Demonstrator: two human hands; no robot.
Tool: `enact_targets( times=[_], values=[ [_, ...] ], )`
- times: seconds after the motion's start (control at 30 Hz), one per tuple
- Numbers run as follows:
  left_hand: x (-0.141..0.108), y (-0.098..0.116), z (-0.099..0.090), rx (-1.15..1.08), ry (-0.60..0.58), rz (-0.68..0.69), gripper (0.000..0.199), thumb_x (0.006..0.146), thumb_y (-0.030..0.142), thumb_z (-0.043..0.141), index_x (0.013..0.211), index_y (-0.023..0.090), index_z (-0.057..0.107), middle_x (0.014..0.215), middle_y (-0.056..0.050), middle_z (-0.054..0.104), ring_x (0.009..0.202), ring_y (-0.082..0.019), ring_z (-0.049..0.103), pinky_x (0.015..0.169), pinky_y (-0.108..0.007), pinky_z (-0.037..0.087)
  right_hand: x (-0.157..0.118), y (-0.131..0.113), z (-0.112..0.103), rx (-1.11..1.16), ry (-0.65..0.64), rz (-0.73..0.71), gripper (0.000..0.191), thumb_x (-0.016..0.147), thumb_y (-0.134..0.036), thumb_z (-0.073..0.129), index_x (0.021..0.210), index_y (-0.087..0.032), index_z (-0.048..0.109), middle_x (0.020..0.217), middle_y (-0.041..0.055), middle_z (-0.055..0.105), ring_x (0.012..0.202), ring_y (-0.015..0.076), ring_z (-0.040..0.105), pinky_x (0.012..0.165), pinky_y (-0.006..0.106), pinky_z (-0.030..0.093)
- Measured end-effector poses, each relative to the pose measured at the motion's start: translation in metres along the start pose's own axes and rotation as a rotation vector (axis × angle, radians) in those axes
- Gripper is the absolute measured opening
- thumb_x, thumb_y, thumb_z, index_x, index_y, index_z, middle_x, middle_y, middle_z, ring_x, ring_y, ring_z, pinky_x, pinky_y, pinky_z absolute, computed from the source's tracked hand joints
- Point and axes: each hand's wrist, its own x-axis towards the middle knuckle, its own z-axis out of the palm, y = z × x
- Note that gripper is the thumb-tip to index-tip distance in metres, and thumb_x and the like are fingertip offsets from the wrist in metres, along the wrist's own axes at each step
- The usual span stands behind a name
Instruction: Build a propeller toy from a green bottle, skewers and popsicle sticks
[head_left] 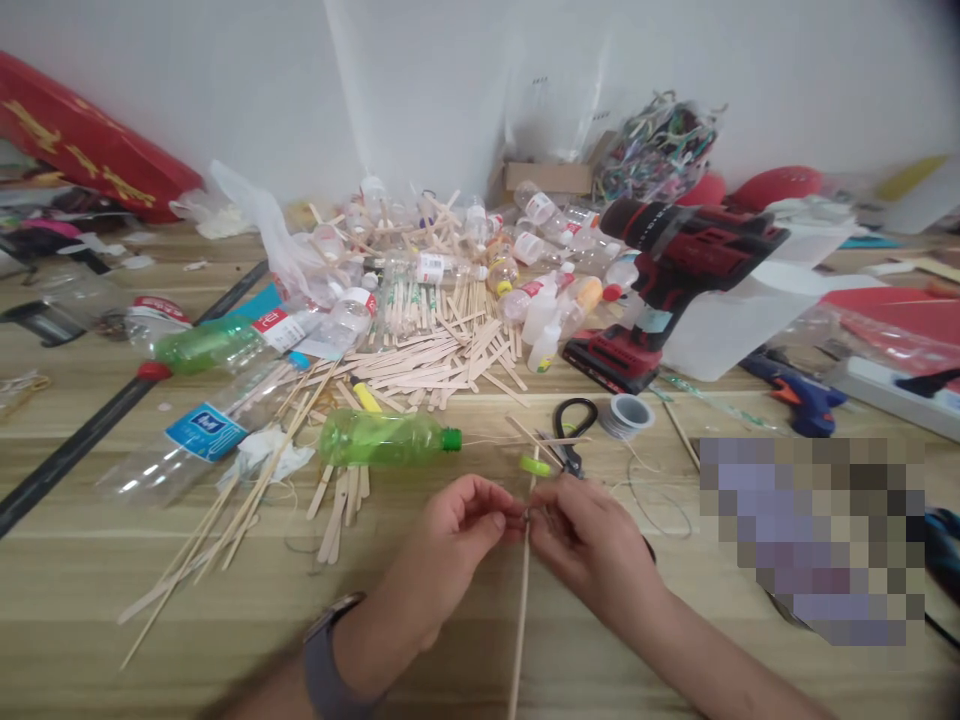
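Note:
A thin wooden stick [520, 620] stretches from the lower edge up between my hands. Near its top end sits a bright green plastic ring [535, 466]. My right hand [592, 545] is closed round the stick just below that ring. From the other side my left hand [469, 525] pinches at the stick, thumb against fingertips; whatever is in that pinch is too small to make out. Just beyond my right hand lie black-handled scissors [571, 460] and a spool of thin line [626, 415]. A green plastic bottle [382, 438] rests on its side beyond my left hand.
A red-and-black cordless drill [652, 290] stands at the right, near a glue gun [802, 395]. Flat wooden sticks [427, 370] and clear bottles fill the middle back. Long skewers [255, 490] and a dark bar [75, 450] lie left. A pixelated patch covers something at right.

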Motion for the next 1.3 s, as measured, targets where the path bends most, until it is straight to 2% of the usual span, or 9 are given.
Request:
enact_targets(
  times=[0.1,0.23,0.4,0.57,0.77,1.03,1.2,1.3],
  values=[
    [0.0035,-0.0027,0.0008,-0.008,0.015,-0.001,0.008,0.074,0.013,0.063,0.081,0.016,0.064,0.081,0.0,0.066,0.079,-0.014,0.062,0.079,-0.028,0.049,-0.0005,-0.002,-0.0001,0.071,-0.021,0.069,0.015,0.082,-0.015,0.049,0.068,-0.021,0.052,0.054,-0.0051,0.046,0.049,0.012,0.047,0.05,0.023,0.033],
    [0.0067,-0.0027,0.0002,-0.018,-0.009,-0.016,0.01,0.073,0.018,0.066,0.083,0.016,0.068,0.081,0.0,0.068,0.077,-0.014,0.061,0.076,-0.027,0.048,-0.0002,-0.0047,-0.0006,0.095,-0.025,0.063,0.015,0.083,-0.017,0.05,0.069,-0.021,0.053,0.054,-0.0051,0.047,0.049,0.012,0.048,0.049,0.022,0.034],
    [0.0073,-0.001,-0.0027,0.171,-0.031,0.0,0.013,0.07,0.02,0.068,0.083,0.015,0.071,0.08,-0.003,0.07,0.077,-0.016,0.061,0.073,-0.028,0.046,0.0004,-0.0049,-0.0011,0.079,-0.029,0.024,0.015,0.085,-0.018,0.05,0.07,-0.021,0.055,0.055,-0.0045,0.047,0.05,0.013,0.047,0.05,0.024,0.034],
    [0.0071,-0.0013,-0.0018,0.301,-0.019,0.004,0.006,0.071,0.02,0.065,0.074,0.015,0.066,0.071,-0.001,0.065,0.068,-0.015,0.056,0.064,-0.027,0.043,-0.0004,-0.0048,-0.0009,0.064,-0.022,-0.014,0.014,0.086,-0.017,0.049,0.074,-0.021,0.056,0.057,-0.0038,0.05,0.052,0.0141,0.048,0.054,0.025,0.034],
    [0.0071,-0.0032,-0.0007,0.333,-0.005,0.052,0.005,0.072,0.02,0.061,0.07,0.017,0.059,0.066,0.002,0.058,0.064,-0.013,0.052,0.061,-0.025,0.04,0.0001,-0.0056,0.0002,0.016,0.007,-0.061,0.019,0.089,-0.017,0.049,0.071,-0.02,0.054,0.056,-0.0044,0.048,0.051,0.0136,0.045,0.056,0.027,0.032],
    [0.006,-0.0027,0.0002,0.38,-0.021,0.08,0.008,0.075,0.024,0.062,0.071,0.017,0.059,0.068,0.001,0.059,0.065,-0.014,0.054,0.062,-0.026,0.042,-0.002,-0.004,-0.0003,-0.043,0.029,-0.03,0.019,0.089,-0.018,0.047,0.072,-0.021,0.053,0.056,-0.0035,0.047,0.052,0.0149,0.046,0.057,0.027,0.031],
    [0.0075,-0.0062,-0.0013,0.281,0.025,0.124,0.007,0.083,0.024,0.055,0.086,0.018,0.057,0.071,0.002,0.06,0.064,-0.014,0.058,0.063,-0.026,0.046,-0.0015,-0.0029,0.0015,-0.047,0.046,-0.057,0.017,0.088,-0.016,0.048,0.072,-0.021,0.054,0.055,-0.0041,0.046,0.052,0.0148,0.045,0.058,0.027,0.031],
    [0.0085,-0.0075,-0.0028,0.377,0.012,0.223,0.014,0.084,0.02,0.055,0.096,0.018,0.062,0.083,-0.002,0.064,0.074,-0.015,0.06,0.068,-0.027,0.048,-0.0009,-0.0028,0.0012,-0.034,0.054,-0.081,0.016,0.087,-0.015,0.048,0.073,-0.02,0.054,0.055,-0.0047,0.046,0.051,0.0141,0.044,0.058,0.027,0.031]
  ],
)
